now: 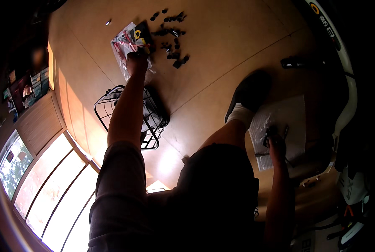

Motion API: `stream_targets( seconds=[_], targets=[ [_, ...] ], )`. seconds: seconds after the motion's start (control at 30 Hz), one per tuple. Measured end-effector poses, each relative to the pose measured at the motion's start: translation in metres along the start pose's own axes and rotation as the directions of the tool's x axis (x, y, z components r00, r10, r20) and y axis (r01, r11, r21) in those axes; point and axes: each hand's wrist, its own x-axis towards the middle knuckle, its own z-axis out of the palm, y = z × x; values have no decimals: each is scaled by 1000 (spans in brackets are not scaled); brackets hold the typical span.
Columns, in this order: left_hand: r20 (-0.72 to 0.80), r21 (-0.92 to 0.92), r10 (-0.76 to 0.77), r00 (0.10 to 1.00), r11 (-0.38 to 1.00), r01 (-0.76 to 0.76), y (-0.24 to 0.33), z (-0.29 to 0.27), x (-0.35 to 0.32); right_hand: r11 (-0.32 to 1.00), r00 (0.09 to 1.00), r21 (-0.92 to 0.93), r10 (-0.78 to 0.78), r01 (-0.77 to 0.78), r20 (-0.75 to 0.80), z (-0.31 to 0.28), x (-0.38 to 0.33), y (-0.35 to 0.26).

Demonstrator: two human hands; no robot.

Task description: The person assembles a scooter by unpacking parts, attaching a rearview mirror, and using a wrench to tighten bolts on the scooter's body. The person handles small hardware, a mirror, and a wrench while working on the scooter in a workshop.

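Bag of clear plastic with red strips inside is lying on the tan, seamed floor, directly under and around the fingers of the left hand, which is meeting it at its right side, near a black printed piece with a yellow emblem. The bag's long axis is running away from the person, its far end leaning slightly right. The left forearm is stretching nearly straight forward, passing over a black wire basket, the back of the hand facing up; shadow is hiding the fingers, so I cannot tell how tight that grip is. Small black parts are lying scattered to the bag's right. The right hand is reaching forward over a translucent bubble-wrap sheet, between its left and right edges and nearer its near edge. Small dark parts are sitting at the fingertips' left side, and a thin dark rod is pointing away from the person, just right of the hand. The fingers are bending downward, but whether they are gripping these parts or only touching them I cannot tell.
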Motion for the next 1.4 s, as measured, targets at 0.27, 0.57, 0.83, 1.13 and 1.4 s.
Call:
stream_targets(
  seconds=[0.27,0.57,0.83,1.13,1.4],
  targets=[
    [71,-80,0,997,997,5,-11,3,5,1000,1000,-4,2,-2,-17,0,-2,-6],
    [38,-121,-42,998,992,46,-12,7,5,1000,1000,-16,-14,14,-11,-1,-3,-6],
    [39,-83,-34,999,996,37,-7,5,2,1000,1000,-21,-5,4,-12,-2,1,2],
    [-21,-123,-32,999,992,30,-8,4,-4,993,999,-110,-47,47,3,-4,4,5],
    [-38,-150,-28,999,989,21,-6,2,-9,999,1000,-42,-3,3,5,-2,-1,-8]
  ],
)
